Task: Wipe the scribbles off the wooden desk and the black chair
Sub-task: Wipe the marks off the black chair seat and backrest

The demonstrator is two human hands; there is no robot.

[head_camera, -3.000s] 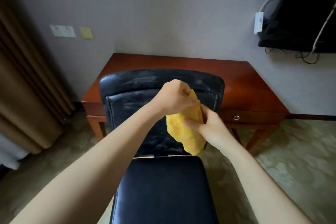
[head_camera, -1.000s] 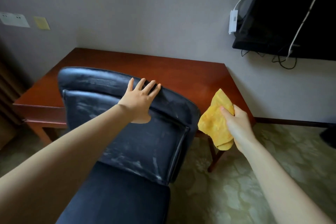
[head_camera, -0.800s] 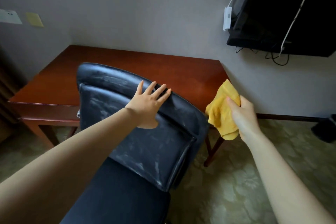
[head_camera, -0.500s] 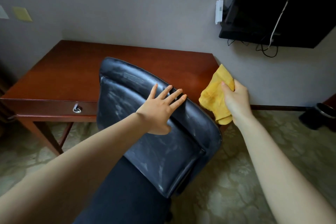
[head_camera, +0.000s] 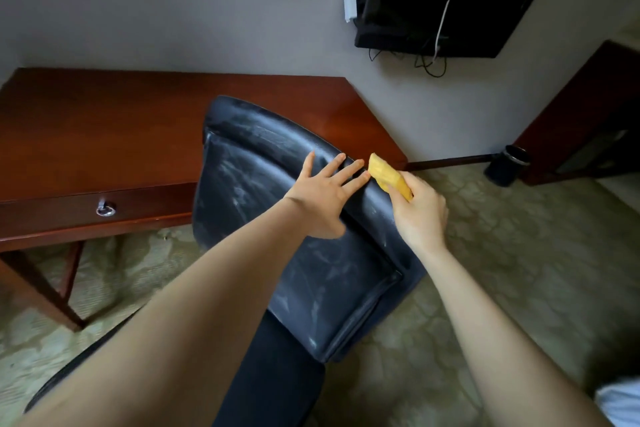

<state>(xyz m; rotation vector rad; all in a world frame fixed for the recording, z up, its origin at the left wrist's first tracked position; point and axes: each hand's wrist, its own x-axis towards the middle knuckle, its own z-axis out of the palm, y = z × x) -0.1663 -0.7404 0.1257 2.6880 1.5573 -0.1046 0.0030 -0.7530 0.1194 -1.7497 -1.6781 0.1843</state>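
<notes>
Chair (head_camera: pixel 322 274) back smeared white; left hand (head_camera: pixel 320 199) lies flat on it, fingers spread, right hand (head_camera: pixel 420 215) grips cloth (head_camera: pixel 388 177) at its top edge, desk (head_camera: pixel 104 135) behind.

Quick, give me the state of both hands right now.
Left hand: open, fingers straight, resting flat on the chair back.
Right hand: closed around the yellow cloth.

2 bare forearms (head_camera: pixel 194 315) — left hand (head_camera: pixel 322 198) and right hand (head_camera: pixel 420 215) bare.

head cam | faces forward-down | close above chair (head_camera: pixel 242 191) | single view
</notes>
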